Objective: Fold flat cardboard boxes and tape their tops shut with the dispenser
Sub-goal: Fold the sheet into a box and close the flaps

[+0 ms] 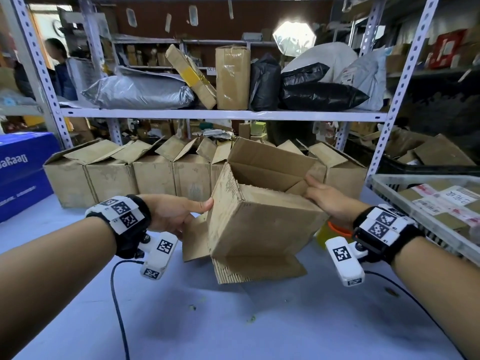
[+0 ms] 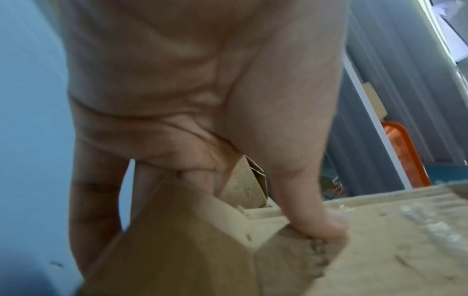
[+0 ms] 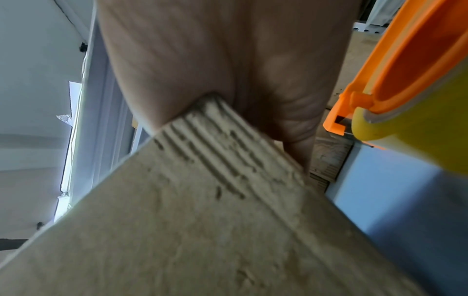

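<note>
A worn brown cardboard box [image 1: 262, 224] is held tilted above the blue table, opened into shape, its top flaps standing up and its bottom flaps hanging loose. My left hand [image 1: 179, 213] grips its left corner edge, thumb on the near face [image 2: 326, 222], fingers underneath. My right hand [image 1: 324, 194] holds the right top corner, thumb over the rim; in the right wrist view the box corner [image 3: 215, 152] is wedged between thumb and palm. The orange and yellow tape dispenser [image 1: 328, 231] lies on the table behind the box, below my right wrist, large in the right wrist view [image 3: 415, 96].
A row of several opened cardboard boxes [image 1: 155, 175] lines the back of the table [image 1: 233, 320] under the metal shelf [image 1: 220, 114]. A blue carton [image 1: 23, 172] stands at left. A clear tray [image 1: 405, 203] with labelled parcels sits at right. A person [image 1: 61, 68] stands far left.
</note>
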{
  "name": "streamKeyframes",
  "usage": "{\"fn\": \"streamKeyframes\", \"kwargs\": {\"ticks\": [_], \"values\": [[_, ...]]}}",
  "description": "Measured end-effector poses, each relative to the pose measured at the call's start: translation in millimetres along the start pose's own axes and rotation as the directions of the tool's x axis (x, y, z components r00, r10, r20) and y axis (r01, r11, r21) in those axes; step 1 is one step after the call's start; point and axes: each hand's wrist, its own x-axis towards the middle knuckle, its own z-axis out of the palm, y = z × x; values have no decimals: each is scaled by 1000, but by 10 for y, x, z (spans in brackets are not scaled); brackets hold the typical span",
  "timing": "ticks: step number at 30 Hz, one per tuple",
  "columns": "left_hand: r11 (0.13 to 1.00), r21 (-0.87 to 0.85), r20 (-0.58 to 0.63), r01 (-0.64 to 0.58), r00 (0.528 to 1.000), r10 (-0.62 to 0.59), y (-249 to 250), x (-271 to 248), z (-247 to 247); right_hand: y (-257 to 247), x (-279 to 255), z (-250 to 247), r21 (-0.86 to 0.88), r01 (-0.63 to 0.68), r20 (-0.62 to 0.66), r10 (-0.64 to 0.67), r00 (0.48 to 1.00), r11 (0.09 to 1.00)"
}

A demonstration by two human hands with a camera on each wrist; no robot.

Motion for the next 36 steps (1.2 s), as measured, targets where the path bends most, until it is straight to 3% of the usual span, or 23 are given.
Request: {"fn": "streamKeyframes", "kwargs": {"ticks": [6,12,16,18,20,23,27,29,31,34,36], "values": [[999,-44,-170,-26,985,18,52,-61,45,-66,-139,-15,3,10,-15,-10,1000,1000],[973,-175,-190,-148,975,114,-54,-5,-24,-121,-160,2,-99,52,-3,-52,999,994],[979,-165,-143,-121,985,98,-144,149,53,-195,-135,56,-167,1,14,2,1000,986],[989,-104,-174,-101,981,82,-166,182,42,-297,-81,89,-236,-8,57,22,998,972],[996,4,-284,-89,955,86,-170,196,-20,-378,-42,145,-239,-19,92,42,995,971],[984,103,-447,-146,877,177,-77,145,-45,-438,-10,205,-237,-84,112,113,987,968],[879,12,-510,-478,753,416,216,-62,86,-486,-13,262,-222,-112,100,136,986,969],[829,65,-473,-555,715,516,356,-168,176,-491,-22,289,-177,-104,121,126,985,979],[820,244,-402,-517,716,571,435,-197,267,-506,-55,329,-140,-103,141,123,982,985],[767,531,-342,-359,738,582,432,-141,383,-432,-108,374,12,-125,60,125,990,992],[731,570,-381,-374,668,639,387,-90,397,-359,-145,386,146,-166,30,164,986,975]]}}
